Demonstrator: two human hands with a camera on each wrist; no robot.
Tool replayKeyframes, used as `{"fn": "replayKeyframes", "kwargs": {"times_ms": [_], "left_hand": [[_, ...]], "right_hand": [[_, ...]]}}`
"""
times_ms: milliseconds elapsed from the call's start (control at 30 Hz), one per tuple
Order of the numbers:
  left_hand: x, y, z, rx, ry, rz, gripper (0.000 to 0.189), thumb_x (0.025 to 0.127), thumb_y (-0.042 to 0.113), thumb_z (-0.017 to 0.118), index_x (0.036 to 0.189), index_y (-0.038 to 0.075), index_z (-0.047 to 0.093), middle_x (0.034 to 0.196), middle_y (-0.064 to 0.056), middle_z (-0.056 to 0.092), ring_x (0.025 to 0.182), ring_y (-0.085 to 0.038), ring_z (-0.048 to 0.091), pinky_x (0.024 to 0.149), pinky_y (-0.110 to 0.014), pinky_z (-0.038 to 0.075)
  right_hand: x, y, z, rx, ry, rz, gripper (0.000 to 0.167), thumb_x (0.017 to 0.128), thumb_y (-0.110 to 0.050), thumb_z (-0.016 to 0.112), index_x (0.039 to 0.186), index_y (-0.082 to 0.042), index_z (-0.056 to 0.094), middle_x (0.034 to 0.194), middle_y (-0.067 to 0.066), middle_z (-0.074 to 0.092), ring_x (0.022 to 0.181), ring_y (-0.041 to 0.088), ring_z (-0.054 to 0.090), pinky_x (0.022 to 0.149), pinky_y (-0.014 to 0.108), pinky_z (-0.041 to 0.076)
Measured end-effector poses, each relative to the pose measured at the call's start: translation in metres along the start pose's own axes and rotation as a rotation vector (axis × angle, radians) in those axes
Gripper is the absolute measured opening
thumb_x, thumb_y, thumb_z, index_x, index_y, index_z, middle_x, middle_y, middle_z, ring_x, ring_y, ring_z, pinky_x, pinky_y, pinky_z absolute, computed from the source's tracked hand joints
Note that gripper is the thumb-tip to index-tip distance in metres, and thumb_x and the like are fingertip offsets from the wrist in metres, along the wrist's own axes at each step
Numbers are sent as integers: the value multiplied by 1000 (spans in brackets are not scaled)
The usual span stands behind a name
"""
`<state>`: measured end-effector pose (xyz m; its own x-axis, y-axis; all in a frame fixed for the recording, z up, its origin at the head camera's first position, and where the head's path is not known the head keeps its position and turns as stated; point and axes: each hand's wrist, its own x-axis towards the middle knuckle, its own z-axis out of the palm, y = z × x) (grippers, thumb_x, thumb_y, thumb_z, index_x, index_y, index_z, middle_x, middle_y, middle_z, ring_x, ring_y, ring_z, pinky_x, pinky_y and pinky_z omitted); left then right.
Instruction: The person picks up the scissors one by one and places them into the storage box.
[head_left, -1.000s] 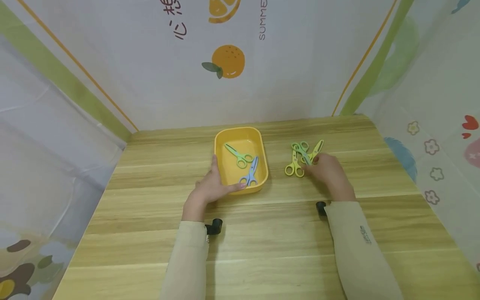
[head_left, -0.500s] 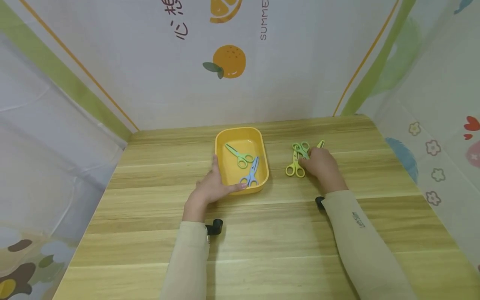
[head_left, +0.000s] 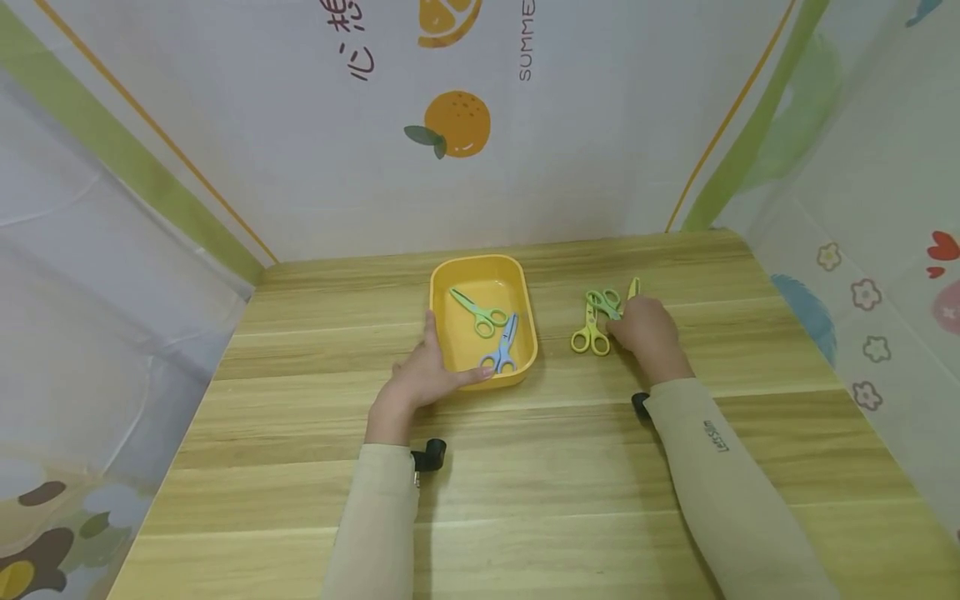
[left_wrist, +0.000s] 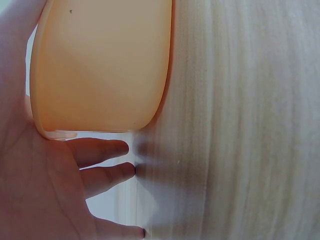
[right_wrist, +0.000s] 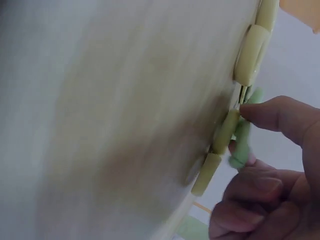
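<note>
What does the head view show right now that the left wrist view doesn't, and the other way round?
Only the head view shows the green scissors and blue scissors in the box, the right hand at another scissors pile, and the printed orange.

Only the left wrist view shows the palm side of the left hand and a broad stretch of the box's outer wall.

Both show the box, left hand and table.

Diffuse light shadows the table [head_left: 525,500] softly; the right wrist view is blurred.
</note>
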<state>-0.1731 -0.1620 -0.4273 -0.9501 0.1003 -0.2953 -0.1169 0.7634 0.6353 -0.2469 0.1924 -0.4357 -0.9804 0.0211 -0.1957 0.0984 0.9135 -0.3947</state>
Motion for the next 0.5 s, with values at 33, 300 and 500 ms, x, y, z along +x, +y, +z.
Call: {"fn": "replayKeyframes", "kwargs": {"times_ms": [33, 300, 500], "left_hand": [[0, 0, 0, 2, 1, 1, 150, 79, 73, 82, 168, 13, -23, 176, -21, 25, 160, -45, 33, 122, -85, 7], [3, -3, 1, 7, 1, 0, 152, 78, 76, 80, 168, 13, -24, 176, -23, 25, 160, -46, 33, 121, -85, 7], [2, -3, 2, 2, 4, 3, 152, 78, 75, 81, 168, 13, -23, 176, -22, 25, 160, -44, 32, 122, -85, 6]], "right_hand": [[-1, -1, -1, 4, 4, 10, 45, 97, -32, 68, 65, -9, 47, 70, 6, 48, 65, 23, 49, 56, 35, 42], [-5, -6, -5, 83, 138, 62, 42, 95, -37, 65, 63, -15, 47, 62, -2, 43, 62, 20, 45, 52, 32, 34], [-8, -11, -10, 133, 227, 29, 31, 96, -40, 68, 88, -10, 71, 77, 5, 68, 77, 28, 63, 58, 36, 43]]}}
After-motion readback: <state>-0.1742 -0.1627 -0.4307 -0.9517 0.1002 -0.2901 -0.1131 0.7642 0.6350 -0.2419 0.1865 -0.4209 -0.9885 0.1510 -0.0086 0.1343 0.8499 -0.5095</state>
